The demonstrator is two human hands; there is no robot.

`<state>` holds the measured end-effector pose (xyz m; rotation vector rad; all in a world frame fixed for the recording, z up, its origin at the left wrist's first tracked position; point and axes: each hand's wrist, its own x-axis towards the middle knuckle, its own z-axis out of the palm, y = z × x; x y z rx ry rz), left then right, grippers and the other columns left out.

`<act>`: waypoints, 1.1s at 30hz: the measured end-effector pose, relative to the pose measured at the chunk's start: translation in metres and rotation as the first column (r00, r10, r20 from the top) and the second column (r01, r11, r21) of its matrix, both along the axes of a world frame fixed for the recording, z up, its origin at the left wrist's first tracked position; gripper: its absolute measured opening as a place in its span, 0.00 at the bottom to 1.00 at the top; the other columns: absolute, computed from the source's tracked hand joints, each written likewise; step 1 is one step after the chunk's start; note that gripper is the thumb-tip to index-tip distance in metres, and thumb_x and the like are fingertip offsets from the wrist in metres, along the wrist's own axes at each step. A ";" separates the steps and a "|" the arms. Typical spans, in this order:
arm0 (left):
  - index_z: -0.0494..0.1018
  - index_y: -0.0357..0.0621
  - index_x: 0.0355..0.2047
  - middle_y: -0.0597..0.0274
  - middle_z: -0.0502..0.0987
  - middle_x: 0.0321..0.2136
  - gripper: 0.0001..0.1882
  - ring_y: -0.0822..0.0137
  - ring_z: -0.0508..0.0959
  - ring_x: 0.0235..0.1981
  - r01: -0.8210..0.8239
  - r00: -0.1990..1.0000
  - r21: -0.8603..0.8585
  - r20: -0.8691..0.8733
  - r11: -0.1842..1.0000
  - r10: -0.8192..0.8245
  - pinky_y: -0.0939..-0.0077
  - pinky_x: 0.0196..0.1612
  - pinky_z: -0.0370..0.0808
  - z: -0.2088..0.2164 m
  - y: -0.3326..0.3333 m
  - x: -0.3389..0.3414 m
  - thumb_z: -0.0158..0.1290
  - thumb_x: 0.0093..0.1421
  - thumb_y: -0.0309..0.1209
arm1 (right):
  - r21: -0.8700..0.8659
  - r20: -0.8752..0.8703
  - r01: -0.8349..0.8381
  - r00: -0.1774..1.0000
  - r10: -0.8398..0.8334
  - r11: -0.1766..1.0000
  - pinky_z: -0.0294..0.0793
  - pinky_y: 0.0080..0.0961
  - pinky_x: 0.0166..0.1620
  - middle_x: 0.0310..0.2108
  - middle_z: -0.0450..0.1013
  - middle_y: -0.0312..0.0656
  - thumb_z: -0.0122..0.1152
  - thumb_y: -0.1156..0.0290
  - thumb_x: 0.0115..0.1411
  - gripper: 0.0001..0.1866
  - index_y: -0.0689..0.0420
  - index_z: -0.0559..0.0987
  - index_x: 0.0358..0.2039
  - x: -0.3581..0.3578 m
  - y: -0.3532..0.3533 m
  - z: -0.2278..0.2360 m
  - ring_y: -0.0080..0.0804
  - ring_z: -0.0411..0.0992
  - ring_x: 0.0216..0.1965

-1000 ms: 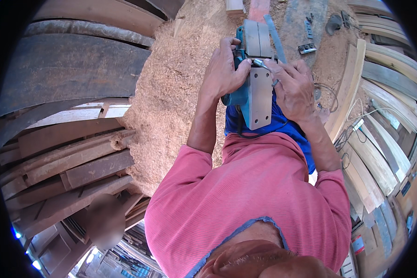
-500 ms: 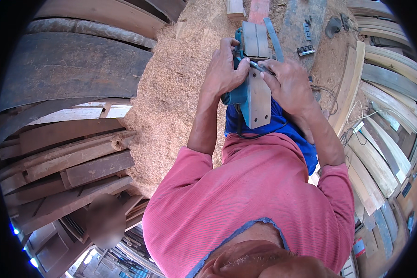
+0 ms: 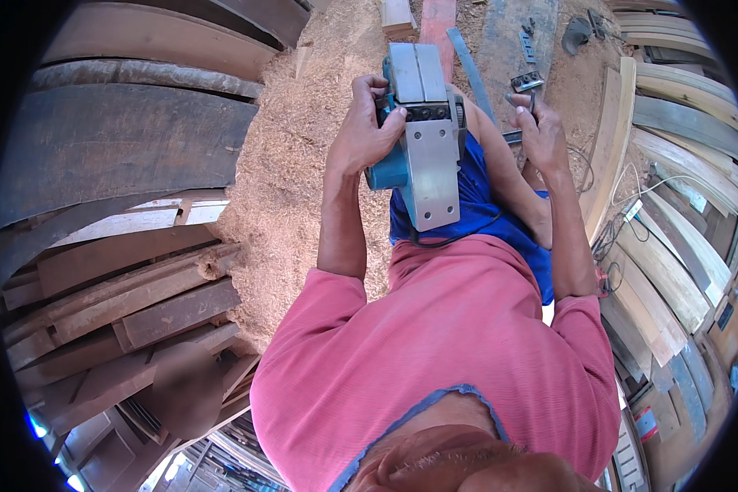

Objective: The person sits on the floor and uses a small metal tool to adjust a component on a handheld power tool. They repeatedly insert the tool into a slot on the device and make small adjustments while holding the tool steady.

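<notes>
An electric hand planer (image 3: 432,172), teal with a flat metal sole, lies upturned above my lap. Its cutter area, crossed by a row of bolts, faces up. My left hand (image 3: 359,135) grips the planer's left side, the thumb resting near the bolts. To the right and apart from the planer is my right hand (image 3: 543,141), its fingers closed round a slim dark metal tool (image 3: 512,137) like a small wrench. Most of that tool is hidden by the fingers. A dark cord runs from the planer's near end across my blue shorts (image 3: 467,209).
Wood shavings (image 3: 295,156) cover the ground to the left. Stacked dark timber (image 3: 131,131) stands beyond them. Ahead lie a long metal strip (image 3: 472,74), a small metal block with holes (image 3: 527,81) and a blue-grey board (image 3: 500,49). Planks (image 3: 672,123) and a pale cable line the right.
My right hand has drawn away from the planer's bolts to the right, taking the slim tool along. The planer has shifted slightly left and its sole shows more fully.
</notes>
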<state>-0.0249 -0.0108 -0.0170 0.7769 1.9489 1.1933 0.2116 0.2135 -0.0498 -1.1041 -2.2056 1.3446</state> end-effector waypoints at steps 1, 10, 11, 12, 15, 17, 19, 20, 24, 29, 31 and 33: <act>0.55 0.35 0.67 0.45 0.72 0.52 0.34 0.60 0.77 0.50 0.007 1.000 -0.002 -0.008 1.000 -0.007 0.61 0.57 0.79 0.000 -0.001 -0.001 0.58 0.68 0.33 | 0.018 0.015 0.006 1.000 -0.006 1.000 0.82 0.34 0.45 0.34 0.84 0.49 0.60 0.69 0.74 0.17 0.60 0.86 0.58 0.004 0.001 -0.015 0.35 0.84 0.37; 0.54 0.39 0.68 0.49 0.73 0.52 0.33 0.65 0.75 0.51 0.018 0.999 -0.033 -0.031 0.999 -0.019 0.63 0.56 0.77 0.005 -0.003 -0.005 0.56 0.68 0.29 | 0.321 0.337 -0.207 0.937 0.093 0.924 0.80 0.52 0.52 0.45 0.86 0.53 0.63 0.64 0.70 0.14 0.53 0.90 0.50 0.003 0.007 -0.060 0.57 0.82 0.47; 0.53 0.38 0.68 0.49 0.72 0.52 0.34 0.63 0.75 0.51 0.005 1.000 -0.017 -0.019 1.000 -0.006 0.63 0.56 0.77 0.005 -0.003 -0.004 0.56 0.67 0.30 | 0.428 0.370 -0.261 0.924 0.096 0.865 0.80 0.53 0.51 0.44 0.86 0.52 0.64 0.63 0.69 0.14 0.52 0.90 0.49 0.001 0.009 -0.064 0.57 0.82 0.47; 0.53 0.37 0.68 0.48 0.71 0.52 0.35 0.62 0.75 0.51 -0.010 1.000 -0.005 0.003 1.000 0.010 0.62 0.56 0.78 0.004 -0.001 -0.003 0.57 0.67 0.31 | 0.455 0.368 -0.269 0.925 0.096 0.849 0.79 0.53 0.51 0.42 0.86 0.51 0.64 0.63 0.68 0.14 0.51 0.91 0.48 -0.001 0.012 -0.069 0.56 0.81 0.47; 0.54 0.37 0.68 0.48 0.71 0.52 0.34 0.62 0.75 0.51 -0.060 0.994 0.007 0.086 0.998 0.059 0.62 0.57 0.77 0.006 -0.001 0.001 0.58 0.66 0.31 | 0.486 0.457 -0.352 0.883 0.111 0.800 0.78 0.51 0.51 0.42 0.85 0.48 0.63 0.64 0.67 0.13 0.49 0.91 0.47 -0.003 0.022 -0.084 0.55 0.79 0.47; 0.56 0.37 0.67 0.49 0.72 0.53 0.33 0.63 0.75 0.52 -0.064 0.997 -0.009 0.052 0.998 0.064 0.62 0.57 0.77 0.006 0.001 0.000 0.58 0.66 0.31 | 0.455 0.563 -0.436 0.816 0.128 0.776 0.76 0.49 0.54 0.46 0.85 0.46 0.61 0.68 0.68 0.13 0.49 0.90 0.49 -0.003 0.026 -0.092 0.53 0.78 0.50; 0.57 0.38 0.66 0.49 0.72 0.53 0.32 0.63 0.75 0.52 -0.068 0.997 -0.010 0.046 0.998 0.069 0.63 0.56 0.77 0.007 0.002 0.000 0.58 0.66 0.31 | 0.430 0.615 -0.494 0.773 0.155 0.755 0.75 0.49 0.55 0.50 0.83 0.45 0.60 0.67 0.68 0.14 0.48 0.90 0.49 -0.003 0.028 -0.100 0.53 0.76 0.52; 0.57 0.38 0.65 0.49 0.72 0.53 0.32 0.63 0.74 0.52 -0.071 0.996 -0.012 0.056 0.997 0.072 0.63 0.56 0.77 0.007 0.001 0.000 0.58 0.66 0.31 | 0.407 0.645 -0.527 0.744 0.173 0.746 0.75 0.49 0.56 0.52 0.82 0.45 0.60 0.67 0.68 0.14 0.47 0.90 0.49 -0.003 0.028 -0.102 0.53 0.75 0.54; 0.57 0.38 0.65 0.50 0.72 0.52 0.32 0.64 0.74 0.51 -0.071 0.992 -0.004 0.101 0.997 0.071 0.64 0.56 0.77 0.006 0.000 -0.002 0.59 0.67 0.31 | 0.433 0.581 -0.486 0.794 0.178 0.759 0.75 0.50 0.59 0.57 0.79 0.48 0.64 0.65 0.66 0.15 0.47 0.89 0.52 0.000 0.028 -0.108 0.53 0.75 0.57; 0.58 0.39 0.65 0.50 0.72 0.53 0.31 0.64 0.74 0.52 -0.083 0.988 0.034 0.135 0.996 0.078 0.64 0.57 0.76 0.004 -0.002 -0.004 0.58 0.67 0.30 | 0.561 0.415 -0.216 0.909 -0.046 0.799 0.74 0.52 0.64 0.58 0.79 0.54 0.68 0.62 0.66 0.23 0.51 0.84 0.62 0.033 0.025 -0.109 0.56 0.75 0.60; 0.58 0.39 0.65 0.50 0.72 0.53 0.31 0.64 0.74 0.53 -0.096 0.986 0.034 0.143 0.995 0.090 0.64 0.58 0.76 0.003 -0.004 -0.004 0.58 0.67 0.30 | 0.428 0.541 -0.190 0.837 -0.082 0.884 0.73 0.53 0.66 0.59 0.78 0.57 0.68 0.61 0.67 0.27 0.56 0.80 0.65 0.050 0.029 -0.114 0.58 0.74 0.62; 0.58 0.39 0.65 0.50 0.72 0.53 0.30 0.63 0.75 0.54 -0.116 0.983 0.035 0.147 0.993 0.109 0.64 0.60 0.75 0.001 -0.004 -0.003 0.58 0.67 0.29 | 0.307 0.547 -0.117 0.834 -0.075 0.944 0.72 0.53 0.67 0.60 0.78 0.60 0.68 0.60 0.68 0.30 0.60 0.77 0.66 0.065 0.030 -0.125 0.61 0.74 0.63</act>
